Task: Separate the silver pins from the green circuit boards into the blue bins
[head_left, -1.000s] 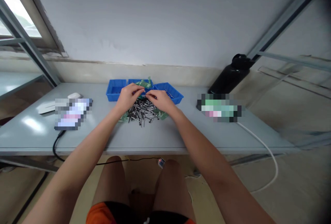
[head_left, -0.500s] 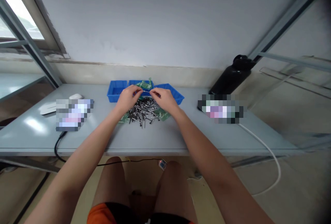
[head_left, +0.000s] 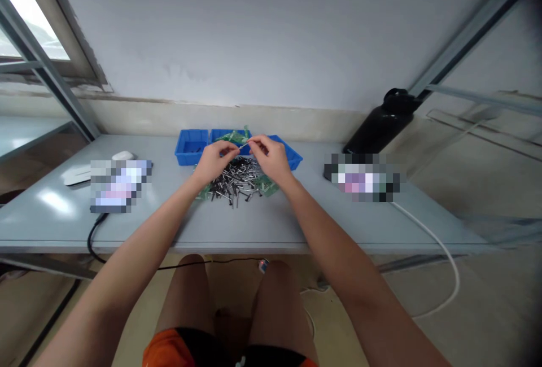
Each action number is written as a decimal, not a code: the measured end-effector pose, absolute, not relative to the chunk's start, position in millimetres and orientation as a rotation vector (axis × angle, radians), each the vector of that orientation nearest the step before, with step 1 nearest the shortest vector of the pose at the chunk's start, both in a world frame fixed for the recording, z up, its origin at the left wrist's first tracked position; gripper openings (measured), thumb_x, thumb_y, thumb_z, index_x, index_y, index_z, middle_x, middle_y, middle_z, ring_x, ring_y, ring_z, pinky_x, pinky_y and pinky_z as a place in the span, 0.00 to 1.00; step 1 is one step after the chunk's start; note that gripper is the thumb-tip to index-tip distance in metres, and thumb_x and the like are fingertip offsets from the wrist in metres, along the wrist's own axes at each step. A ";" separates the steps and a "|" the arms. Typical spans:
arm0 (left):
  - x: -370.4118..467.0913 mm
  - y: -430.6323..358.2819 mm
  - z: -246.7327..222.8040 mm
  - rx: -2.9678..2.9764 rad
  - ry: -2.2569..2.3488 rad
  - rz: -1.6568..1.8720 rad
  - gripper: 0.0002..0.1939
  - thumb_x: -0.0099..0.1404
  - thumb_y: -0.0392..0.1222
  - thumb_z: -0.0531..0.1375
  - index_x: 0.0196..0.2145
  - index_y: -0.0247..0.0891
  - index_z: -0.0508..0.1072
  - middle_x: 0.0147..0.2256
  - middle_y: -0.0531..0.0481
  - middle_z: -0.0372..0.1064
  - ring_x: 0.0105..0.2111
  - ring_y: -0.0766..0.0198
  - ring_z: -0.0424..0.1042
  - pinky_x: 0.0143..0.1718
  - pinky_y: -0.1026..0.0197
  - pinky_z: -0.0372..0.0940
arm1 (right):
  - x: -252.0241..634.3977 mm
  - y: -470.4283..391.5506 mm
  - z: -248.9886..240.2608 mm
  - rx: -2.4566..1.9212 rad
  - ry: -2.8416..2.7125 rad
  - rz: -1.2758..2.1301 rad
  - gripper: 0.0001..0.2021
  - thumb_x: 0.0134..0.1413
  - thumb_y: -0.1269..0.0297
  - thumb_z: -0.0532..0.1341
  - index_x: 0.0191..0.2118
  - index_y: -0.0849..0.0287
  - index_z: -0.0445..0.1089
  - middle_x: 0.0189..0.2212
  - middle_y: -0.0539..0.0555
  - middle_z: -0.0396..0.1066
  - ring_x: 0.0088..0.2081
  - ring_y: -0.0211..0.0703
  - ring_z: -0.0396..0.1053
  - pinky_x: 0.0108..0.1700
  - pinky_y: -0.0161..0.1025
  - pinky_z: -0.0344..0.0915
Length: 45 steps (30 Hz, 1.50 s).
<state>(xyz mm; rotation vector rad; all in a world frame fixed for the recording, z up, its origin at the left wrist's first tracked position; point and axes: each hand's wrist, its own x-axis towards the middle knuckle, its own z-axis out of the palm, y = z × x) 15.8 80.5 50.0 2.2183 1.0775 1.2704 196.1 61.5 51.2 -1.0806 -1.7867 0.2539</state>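
My left hand (head_left: 217, 159) and my right hand (head_left: 269, 155) pinch a thin, pale metal screw (head_left: 244, 145) between them, each at one end. The screw slants, its right end higher; its details are too small to make out. Under my hands spreads a heap of loose screws (head_left: 235, 180), dark and silvery. Crumpled green plastic bags (head_left: 266, 186) lie at its sides. Behind stand a left blue bin (head_left: 189, 159), a middle blue bin (head_left: 218, 131) with a green bag (head_left: 232, 137) on it, and a right blue bin (head_left: 293, 159), partly hidden by my right hand.
On the left of the table (head_left: 254, 228) lie a blurred-out phone (head_left: 121, 187) with a black cable, a white mouse (head_left: 78, 175) and a small white case (head_left: 122, 156). Another blurred-out device (head_left: 359, 179) with a white cable and a black bottle (head_left: 380, 124) are on the right.
My right hand has risen slightly, tilting the thin screw from nearly level to a slant. My left hand stays almost in place, and both keep their pinch.
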 end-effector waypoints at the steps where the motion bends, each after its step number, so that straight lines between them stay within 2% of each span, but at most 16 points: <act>1: 16.2 80.0 51.9 2.133 1.061 1.322 0.07 0.62 0.41 0.60 0.33 0.36 0.76 0.33 0.47 0.75 0.32 0.64 0.71 0.36 0.60 0.67 | 197.1 62.4 51.1 -1.090 -1.781 0.254 0.11 0.61 0.58 0.53 0.38 0.57 0.70 0.29 0.52 0.73 0.30 0.40 0.69 0.35 0.38 0.63; 5: 16.1 78.9 57.0 1.928 0.997 1.406 0.09 0.62 0.43 0.60 0.35 0.35 0.76 0.31 0.47 0.75 0.29 0.65 0.71 0.30 0.62 0.67 | 194.8 64.5 47.2 -1.085 -1.917 0.277 0.10 0.60 0.60 0.55 0.36 0.57 0.71 0.28 0.51 0.73 0.29 0.39 0.68 0.35 0.37 0.62; 11: 18.4 77.7 52.1 2.070 0.903 1.297 0.08 0.63 0.41 0.60 0.36 0.36 0.77 0.38 0.45 0.75 0.36 0.63 0.72 0.37 0.60 0.68 | 186.6 64.1 39.7 -1.099 -2.008 0.276 0.13 0.61 0.59 0.54 0.31 0.58 0.70 0.26 0.51 0.72 0.26 0.38 0.65 0.33 0.36 0.59; 14: 19.2 77.7 52.2 2.055 0.885 1.321 0.09 0.63 0.42 0.59 0.36 0.35 0.77 0.37 0.46 0.75 0.36 0.63 0.72 0.37 0.61 0.68 | 188.1 63.4 41.6 -1.086 -2.000 0.291 0.13 0.60 0.58 0.54 0.33 0.59 0.71 0.26 0.51 0.72 0.26 0.37 0.64 0.33 0.36 0.59; 21: 15.0 81.1 51.5 2.133 1.047 1.318 0.08 0.62 0.42 0.60 0.31 0.35 0.74 0.28 0.50 0.74 0.28 0.66 0.70 0.32 0.64 0.65 | 195.9 63.7 48.8 -1.057 -1.876 0.270 0.12 0.59 0.58 0.56 0.42 0.58 0.71 0.30 0.52 0.74 0.28 0.39 0.67 0.34 0.36 0.61; 26: 13.7 86.4 42.8 2.278 1.081 1.242 0.06 0.61 0.42 0.62 0.32 0.37 0.75 0.30 0.50 0.74 0.28 0.67 0.69 0.32 0.64 0.63 | 198.3 67.2 46.1 -1.066 -2.004 0.267 0.10 0.60 0.61 0.55 0.37 0.58 0.72 0.31 0.52 0.74 0.31 0.39 0.68 0.36 0.37 0.60; 29: 13.4 87.0 42.1 2.312 1.118 1.233 0.06 0.61 0.41 0.61 0.32 0.37 0.76 0.30 0.49 0.74 0.28 0.66 0.69 0.33 0.63 0.63 | 198.3 67.5 44.6 -1.105 -2.054 0.308 0.10 0.60 0.61 0.54 0.35 0.58 0.71 0.28 0.52 0.73 0.29 0.39 0.66 0.35 0.36 0.58; 33: 12.8 85.1 45.9 2.316 1.116 1.240 0.08 0.62 0.42 0.60 0.33 0.37 0.76 0.33 0.48 0.75 0.30 0.65 0.70 0.35 0.62 0.63 | 200.8 68.0 44.9 -1.147 -2.050 0.299 0.10 0.60 0.62 0.53 0.35 0.58 0.70 0.27 0.51 0.72 0.27 0.38 0.65 0.32 0.36 0.57; 45: 9.4 88.6 46.7 2.333 1.160 1.297 0.07 0.62 0.40 0.59 0.31 0.37 0.76 0.31 0.48 0.74 0.31 0.64 0.70 0.36 0.61 0.64 | 207.3 70.5 45.8 -1.141 -1.959 0.270 0.10 0.60 0.60 0.54 0.36 0.58 0.70 0.29 0.52 0.73 0.29 0.39 0.68 0.35 0.37 0.60</act>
